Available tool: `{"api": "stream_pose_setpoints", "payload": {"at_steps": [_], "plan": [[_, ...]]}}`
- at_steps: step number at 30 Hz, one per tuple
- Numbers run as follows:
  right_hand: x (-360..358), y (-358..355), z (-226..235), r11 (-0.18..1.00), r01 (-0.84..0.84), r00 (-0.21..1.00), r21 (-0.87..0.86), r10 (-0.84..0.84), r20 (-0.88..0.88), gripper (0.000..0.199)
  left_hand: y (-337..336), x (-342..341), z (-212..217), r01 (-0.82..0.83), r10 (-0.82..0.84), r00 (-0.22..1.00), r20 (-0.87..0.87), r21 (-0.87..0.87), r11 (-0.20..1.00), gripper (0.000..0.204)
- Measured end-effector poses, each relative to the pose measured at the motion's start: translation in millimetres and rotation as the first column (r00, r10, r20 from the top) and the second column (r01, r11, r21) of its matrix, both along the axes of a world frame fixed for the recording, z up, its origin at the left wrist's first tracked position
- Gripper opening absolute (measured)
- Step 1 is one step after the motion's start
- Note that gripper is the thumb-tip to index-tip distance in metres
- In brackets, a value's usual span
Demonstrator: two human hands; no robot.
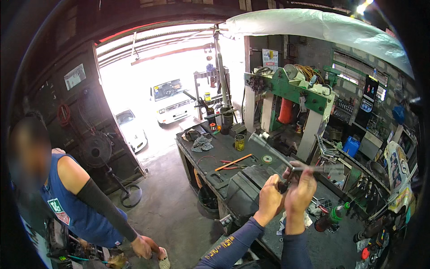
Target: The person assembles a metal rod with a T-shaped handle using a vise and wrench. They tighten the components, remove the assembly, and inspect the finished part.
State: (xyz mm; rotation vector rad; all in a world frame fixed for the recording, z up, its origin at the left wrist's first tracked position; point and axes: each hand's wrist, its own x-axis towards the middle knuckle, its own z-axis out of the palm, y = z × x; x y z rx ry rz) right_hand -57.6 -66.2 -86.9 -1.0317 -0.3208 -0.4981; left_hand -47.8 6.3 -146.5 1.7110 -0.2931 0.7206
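Both hands are raised over the dark workbench (210, 154), closed around a greasy metal rod part (275, 152). One arm of it runs up and left to a thick cylindrical end; another, blurred, points right and ends in a wider cylinder. My left hand (271, 197) grips low, near the joint. Pressed beside it, my right hand (301, 188) wraps the part just below where the arms meet. The fingers hide the joint. Under the hands sits a dark boxy metal block (251, 184).
On the bench lie an orange hacksaw (234, 162), red-handled pliers (234, 167), a yellow can (239, 142), a tape roll (267, 159) and a green-capped bottle (332, 217). A green press (295, 89) stands behind. Another person (85, 201) stands at left near a fan (96, 150).
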Motion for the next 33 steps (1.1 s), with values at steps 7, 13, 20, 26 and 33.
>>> {"api": "stream_pose_setpoints", "payload": {"at_steps": [7, 13, 20, 26, 33], "plan": [[57, -21, 31, 0.813, -0.578, 0.768, -0.070, 0.513, -0.383, 0.050, 27, -3, -1, 0.187, -0.161, 0.975, -0.154, 0.172, 0.967, 0.043], [14, -21, 4, 0.969, -0.246, 0.969, -0.031, 0.246, -0.017, 0.026, 10, -2, -8, 0.091, -0.091, 0.996, -0.005, 0.006, 0.996, 0.026], [-6, 17, -11, 0.902, 0.386, 0.908, -0.195, -0.333, 0.255, 0.045, 14, -12, 4, 0.124, -0.119, 0.986, -0.121, 0.037, 0.992, 0.024], [73, -40, 15, 0.723, -0.685, 0.669, 0.088, 0.672, -0.316, 0.057, 16, -16, 12, 0.113, -0.101, 0.989, -0.106, 0.107, 0.988, 0.023], [1, -15, 9, 0.973, 0.114, 0.993, -0.202, -0.107, 0.041, 0.035, 15, -11, 10, 0.119, -0.118, 0.992, -0.045, 0.022, 0.993, 0.025]]}}
